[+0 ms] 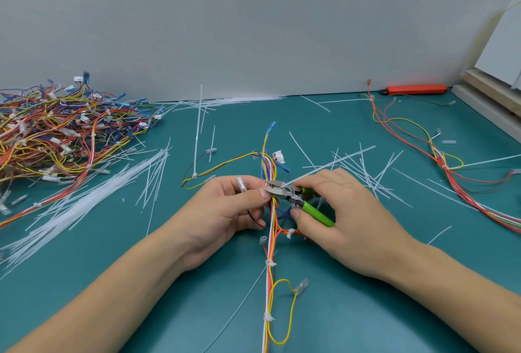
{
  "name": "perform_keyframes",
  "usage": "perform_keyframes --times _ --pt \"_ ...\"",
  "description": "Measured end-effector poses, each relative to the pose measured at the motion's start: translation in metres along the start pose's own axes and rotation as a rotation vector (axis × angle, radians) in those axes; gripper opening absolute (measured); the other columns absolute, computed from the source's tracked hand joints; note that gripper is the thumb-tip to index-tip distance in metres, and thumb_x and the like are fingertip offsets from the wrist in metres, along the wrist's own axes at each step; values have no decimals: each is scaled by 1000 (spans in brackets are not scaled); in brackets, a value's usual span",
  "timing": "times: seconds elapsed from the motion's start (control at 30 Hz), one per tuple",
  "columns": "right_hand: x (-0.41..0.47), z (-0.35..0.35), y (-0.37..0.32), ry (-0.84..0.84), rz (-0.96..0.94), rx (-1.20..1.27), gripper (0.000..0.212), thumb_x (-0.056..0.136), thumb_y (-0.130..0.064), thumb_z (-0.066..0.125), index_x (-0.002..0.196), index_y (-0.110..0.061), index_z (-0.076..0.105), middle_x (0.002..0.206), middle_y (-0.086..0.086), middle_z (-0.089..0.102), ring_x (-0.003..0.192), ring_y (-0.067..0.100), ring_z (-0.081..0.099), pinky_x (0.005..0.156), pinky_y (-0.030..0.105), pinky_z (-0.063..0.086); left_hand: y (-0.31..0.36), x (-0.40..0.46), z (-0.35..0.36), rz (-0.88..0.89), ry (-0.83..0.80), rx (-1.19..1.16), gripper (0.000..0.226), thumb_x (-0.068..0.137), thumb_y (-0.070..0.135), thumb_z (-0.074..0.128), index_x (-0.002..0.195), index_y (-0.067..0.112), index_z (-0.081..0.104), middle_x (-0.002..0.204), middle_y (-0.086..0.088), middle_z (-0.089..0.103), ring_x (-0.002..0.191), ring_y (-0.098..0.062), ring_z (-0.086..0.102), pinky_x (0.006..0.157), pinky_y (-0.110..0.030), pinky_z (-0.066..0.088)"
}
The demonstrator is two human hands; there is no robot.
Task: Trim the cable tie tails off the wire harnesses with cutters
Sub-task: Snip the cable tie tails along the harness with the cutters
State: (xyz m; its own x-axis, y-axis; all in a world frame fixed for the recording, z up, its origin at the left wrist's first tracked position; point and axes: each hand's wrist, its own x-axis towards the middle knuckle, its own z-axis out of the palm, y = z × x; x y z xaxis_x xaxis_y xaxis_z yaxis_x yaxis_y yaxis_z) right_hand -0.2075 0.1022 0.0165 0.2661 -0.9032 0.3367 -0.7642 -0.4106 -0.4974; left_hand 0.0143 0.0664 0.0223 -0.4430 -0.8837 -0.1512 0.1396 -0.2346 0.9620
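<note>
Left hand (pixel 225 211): pinches the wire harness (pixel 271 228) between thumb and fingers, just beside the cutter head.
Right hand (pixel 335 211): wraps the green handles of the cutters (pixel 293 196) in a closed grip.
Cutters: blades sit against the bundle at the base of a cable tie tail (pixel 324 168), which slants up and to the right.
Harness position: lifted at the pinch, its lower length trailing toward the viewer over the green tabletop (pixel 366 310).
Handling: the wires look light and floppy, so the bundle probably needs holding close to the tie; the tail looks thin, springy plastic and may flick off when snipped.
Risk: thin wire insulation lies close to the blades.
Nearby: a harness pile (pixel 56 135) far left, trimmed tails (pixel 363 172) scattered right.
</note>
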Motion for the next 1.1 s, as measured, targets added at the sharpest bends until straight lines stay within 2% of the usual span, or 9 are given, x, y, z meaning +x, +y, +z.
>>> perform_keyframes --times 0.17,0.33,0.47,0.57,0.67,0.77,0.83,0.97,1.1 --pt "2 2 1 21 1 17 33 88 -48 61 113 -30 69 100 -18 65 97 10 56 91 40 50 0 0 -1 -2 5 18 22 81 15 72 97 0 74 79 -10 61 63 -15 51 64 -27 54" --pt "2 2 4 27 35 87 19 88 -50 59 87 -31 63 69 -8 58 67 16 53 61 39 49 0 0 -2 0 18 48 45 81 17 73 112 -15 65 95 -21 55 65 -17 52 67 -27 55" --pt "1 5 5 31 39 58 22 88 -52 55 83 -31 58 66 -8 55 62 16 49 55 38 46 -1 -1 -1 4 -2 84 42 83 17 73 112 -13 67 96 -21 54 67 -17 52 69 -28 55" --pt "0 4 4 28 41 59 22 88 -53 56 85 -32 60 69 -8 57 66 15 52 58 35 47 0 -2 0 5 -6 83 35 85 13 78 109 -11 68 95 -21 55 67 -18 51 67 -26 55" --pt "0 2 6 26 20 43 20 87 -52 59 95 -35 67 81 -17 63 84 8 57 74 29 50 1 -2 1 3 5 70 40 84 13 78 109 -15 65 93 -21 55 65 -17 52 64 -25 54" --pt "0 2 7 17 7 0 34 84 -51 60 115 -38 67 103 -26 63 105 4 55 93 22 46 0 -1 1 4 13 63 37 86 13 74 110 -15 66 93 -21 57 63 -16 53 64 -26 54" --pt "0 2 8 13 17 -5 45 83 -55 58 124 -36 61 112 -27 59 112 2 52 99 20 42 0 0 1 0 15 64 36 87 12 73 111 -14 66 89 -18 58 62 -14 53 66 -27 55" --pt "1 3 10 7 31 -14 44 81 -59 54 116 -33 62 108 -25 54 111 4 50 98 18 40 -2 1 -1 -1 4 66 26 84 12 77 103 -6 73 74 -7 59 61 -14 53 66 -28 56" --pt "2 3 10 7 35 -35 41 81 -60 52 111 -33 63 104 -23 56 107 8 50 96 26 43 -2 1 -1 6 12 62 26 83 16 72 101 -2 75 75 -9 58 61 -14 53 66 -28 56"
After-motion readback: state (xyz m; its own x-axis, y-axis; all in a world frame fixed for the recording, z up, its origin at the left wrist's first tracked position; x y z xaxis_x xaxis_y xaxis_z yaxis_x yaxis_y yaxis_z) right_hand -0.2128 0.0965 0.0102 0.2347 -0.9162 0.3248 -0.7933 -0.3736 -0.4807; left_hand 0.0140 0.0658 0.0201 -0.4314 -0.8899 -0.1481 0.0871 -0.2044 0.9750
